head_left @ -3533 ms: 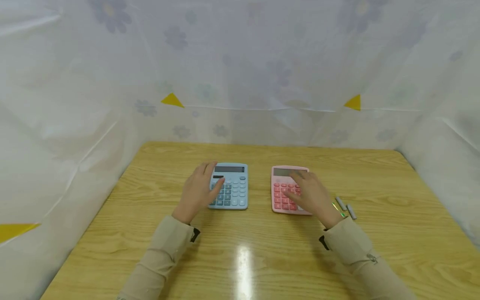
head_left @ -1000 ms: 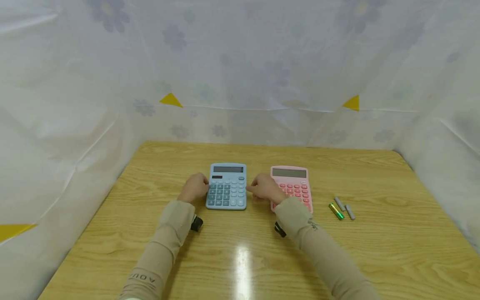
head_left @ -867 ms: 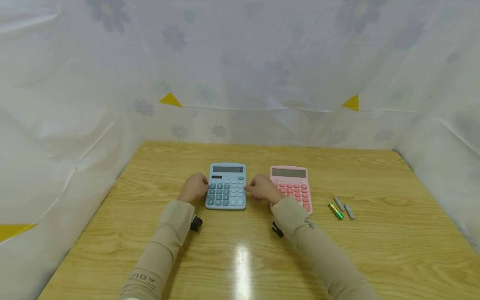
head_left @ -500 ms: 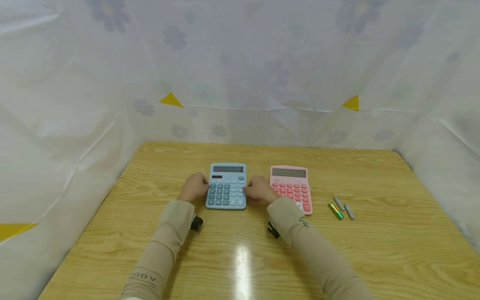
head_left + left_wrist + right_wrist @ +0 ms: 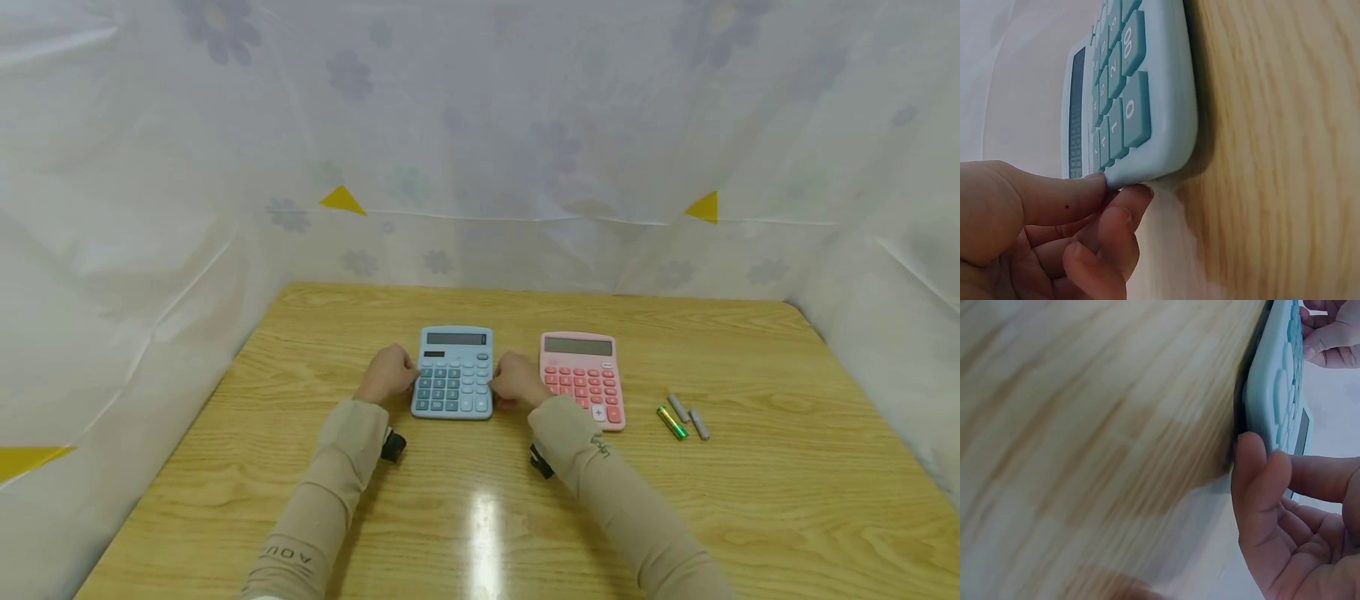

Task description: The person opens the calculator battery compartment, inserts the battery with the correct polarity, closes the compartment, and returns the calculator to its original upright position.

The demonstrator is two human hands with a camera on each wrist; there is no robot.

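Observation:
A light blue calculator (image 5: pixel 452 383) lies on the table, its display at the far end. My left hand (image 5: pixel 388 375) pinches its left edge; the left wrist view shows the thumb (image 5: pixel 1072 199) on the top side and curled fingers at the underside. Opposite, my right hand (image 5: pixel 517 381) grips the right edge between thumb and fingers, as the right wrist view shows the calculator (image 5: pixel 1272 387) from its side. Beside the right hand lies a pink calculator (image 5: pixel 579 354), its lower left corner covered by that hand and sleeve.
Right of the pink calculator lie a green-and-gold battery (image 5: pixel 672 422) and two grey batteries (image 5: pixel 699 424). They rest on the wooden table (image 5: pixel 750 500). A pale flowered sheet (image 5: pixel 480 167) with yellow tape pieces hangs behind and at both sides.
My right hand has left the pink calculator for the blue one's right edge. My left hand has moved from above the blue calculator to its left edge. Both calculators stay in place.

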